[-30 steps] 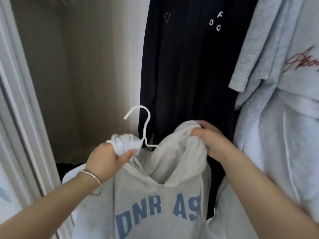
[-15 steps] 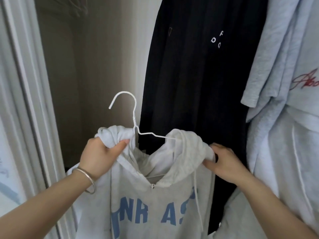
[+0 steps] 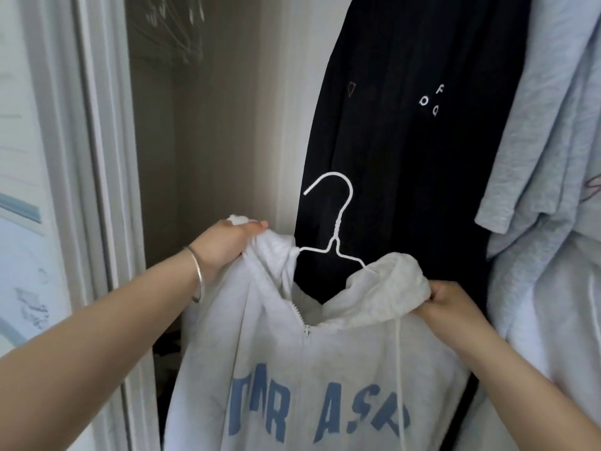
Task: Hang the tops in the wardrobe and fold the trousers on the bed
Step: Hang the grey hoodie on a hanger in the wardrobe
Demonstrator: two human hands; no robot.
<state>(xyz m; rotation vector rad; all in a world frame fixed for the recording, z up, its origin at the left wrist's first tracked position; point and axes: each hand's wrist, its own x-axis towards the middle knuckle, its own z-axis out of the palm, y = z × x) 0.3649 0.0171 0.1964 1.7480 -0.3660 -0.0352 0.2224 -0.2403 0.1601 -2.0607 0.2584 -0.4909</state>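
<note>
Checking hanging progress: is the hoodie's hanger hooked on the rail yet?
Not hooked. The white hanger has its hook free in front of the black garment, while both hands hold the grey hoodie up at its shoulders.

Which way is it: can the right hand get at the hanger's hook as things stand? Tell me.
Probably yes, once it lets go. The hook stands bare above the hoodie, nothing covering it. But the right hand grips the hoodie's shoulder, as does the left hand.
</note>
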